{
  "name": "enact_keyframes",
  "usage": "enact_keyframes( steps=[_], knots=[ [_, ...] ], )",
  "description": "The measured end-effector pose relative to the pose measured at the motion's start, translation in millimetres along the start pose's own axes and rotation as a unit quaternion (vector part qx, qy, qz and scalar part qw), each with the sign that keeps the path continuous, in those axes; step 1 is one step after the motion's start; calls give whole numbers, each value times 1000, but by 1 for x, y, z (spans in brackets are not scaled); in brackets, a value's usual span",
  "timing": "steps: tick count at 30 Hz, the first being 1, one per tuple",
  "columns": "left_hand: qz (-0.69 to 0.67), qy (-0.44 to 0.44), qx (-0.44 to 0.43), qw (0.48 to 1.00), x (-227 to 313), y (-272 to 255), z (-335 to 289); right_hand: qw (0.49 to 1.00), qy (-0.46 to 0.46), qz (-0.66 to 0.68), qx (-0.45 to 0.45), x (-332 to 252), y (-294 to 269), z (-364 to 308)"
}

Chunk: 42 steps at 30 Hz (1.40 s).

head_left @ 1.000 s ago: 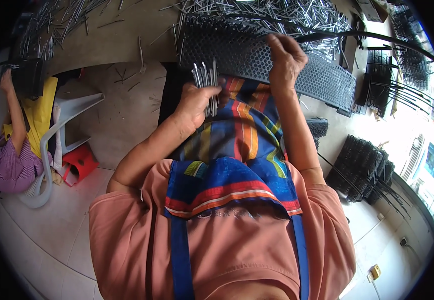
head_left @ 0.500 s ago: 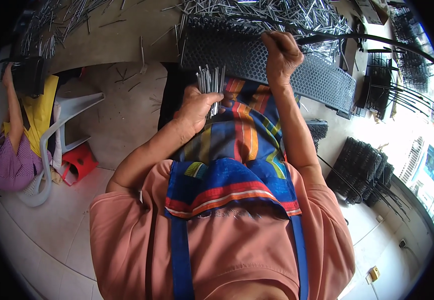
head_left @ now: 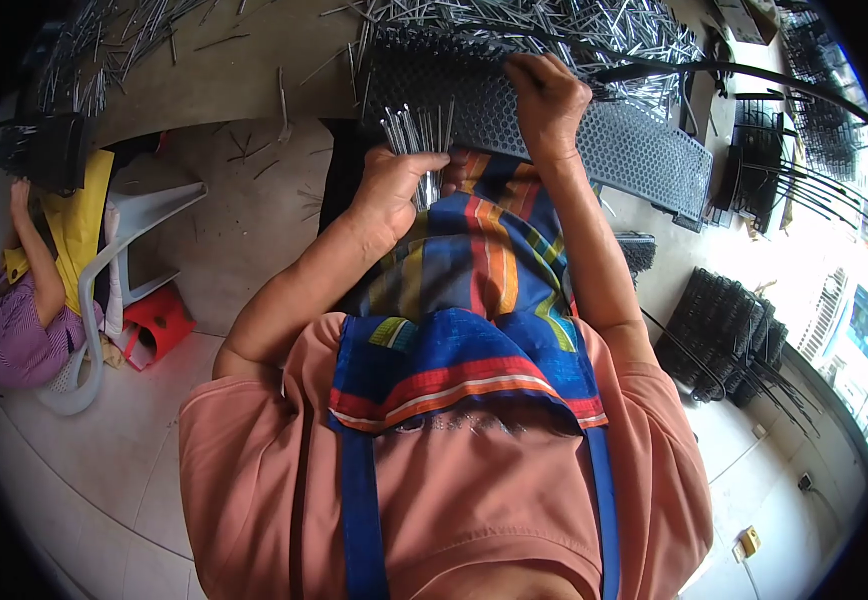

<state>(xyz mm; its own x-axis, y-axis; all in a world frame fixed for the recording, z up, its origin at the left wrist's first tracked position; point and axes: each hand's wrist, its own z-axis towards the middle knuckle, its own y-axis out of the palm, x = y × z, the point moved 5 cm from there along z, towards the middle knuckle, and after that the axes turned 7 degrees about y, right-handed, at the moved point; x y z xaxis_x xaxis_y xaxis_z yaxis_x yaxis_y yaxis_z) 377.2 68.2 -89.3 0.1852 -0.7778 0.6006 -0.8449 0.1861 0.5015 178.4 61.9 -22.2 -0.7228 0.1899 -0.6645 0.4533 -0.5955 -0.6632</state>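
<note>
My left hand (head_left: pixel 391 190) is closed around a bundle of thin metal pins (head_left: pixel 416 130) that stand up out of the fist. My right hand (head_left: pixel 546 100) rests on the top edge of a long black perforated panel (head_left: pixel 644 150), fingers curled onto it; whether it pinches a pin I cannot tell. The panel lies across my lap over a striped multicoloured apron (head_left: pixel 474 270). A large loose pile of metal pins (head_left: pixel 554 35) lies just beyond the panel.
Another person in a purple top (head_left: pixel 9 320) sits at the far left beside a white plastic chair (head_left: pixel 134 250) and a red stool (head_left: pixel 154 325). Stacks of black pinned panels (head_left: pixel 719 335) stand on the floor at right. Pins are scattered on the floor (head_left: pixel 254 150).
My left hand with the pin bundle has lifted slightly toward the panel. My right hand has shifted a little left along the panel's upper edge.
</note>
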Motion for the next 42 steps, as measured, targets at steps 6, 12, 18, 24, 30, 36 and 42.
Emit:
enact_keyframes(
  steps=[6, 12, 18, 24, 30, 36, 42],
  knots=[
    [-16, -18, -1, 1000, 2, 1, -1, 1000, -17, 2, -7, 2, 1, 4],
    [-24, -11, -6, 1000, 7, 4, -2, 998, -42, -50, -21, 3, 9, 11],
    [-27, -16, -9, 999, 2, 0, 0, 992, -101, -74, 4, -22, 1, 1],
    [-31, -12, -11, 999, 2, 0, 0, 995, -91, -11, 33, -6, 9, 0],
    [-33, -21, -12, 999, 2, -5, 0, 998, -48, 2, 39, 5, 1, -4],
    [-55, -39, -10, 998, 3, 1, -2, 997, -18, -68, 13, 0, -1, 9],
    [-51, -35, -23, 998, 3, 1, -4, 999, -39, -20, 1, 6, -2, 7]
  ],
)
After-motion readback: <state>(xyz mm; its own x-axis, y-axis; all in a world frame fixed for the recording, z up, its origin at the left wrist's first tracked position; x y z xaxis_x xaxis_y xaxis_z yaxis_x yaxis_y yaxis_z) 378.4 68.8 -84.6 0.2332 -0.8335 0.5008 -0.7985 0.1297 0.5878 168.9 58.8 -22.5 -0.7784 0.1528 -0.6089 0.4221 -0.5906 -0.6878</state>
